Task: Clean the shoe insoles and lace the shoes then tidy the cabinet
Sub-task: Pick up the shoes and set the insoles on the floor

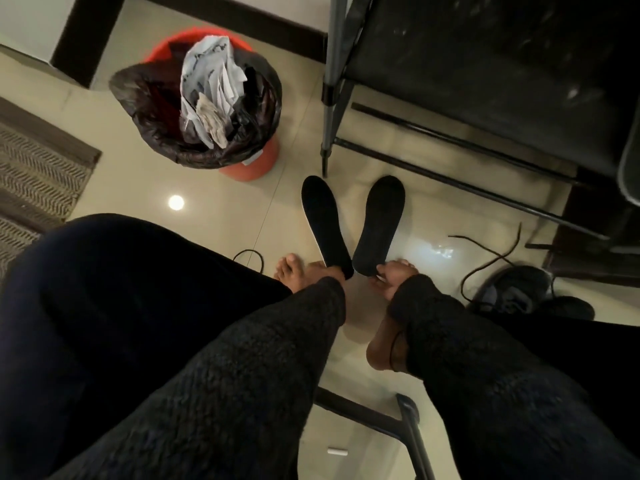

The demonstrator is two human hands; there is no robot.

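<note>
Two black insoles lie toe-away on the pale tiled floor in front of me, their heels close together. My left hand [327, 271], mostly hidden by its dark fleece sleeve, holds the heel of the left insole [323, 223]. My right hand [394, 275] pinches the heel of the right insole [381, 220]. A black shoe [519, 289] lies on the floor to the right, with a loose dark lace [491, 258] trailing from it. Another lace loop [251, 256] shows beside my left knee.
An orange bin [249, 164] lined with a black bag and stuffed with paper stands at the back left. A dark metal-framed shoe rack [450, 64] fills the upper right. A woven rug [38, 174] lies at left. My bare feet [287, 271] rest near the insoles.
</note>
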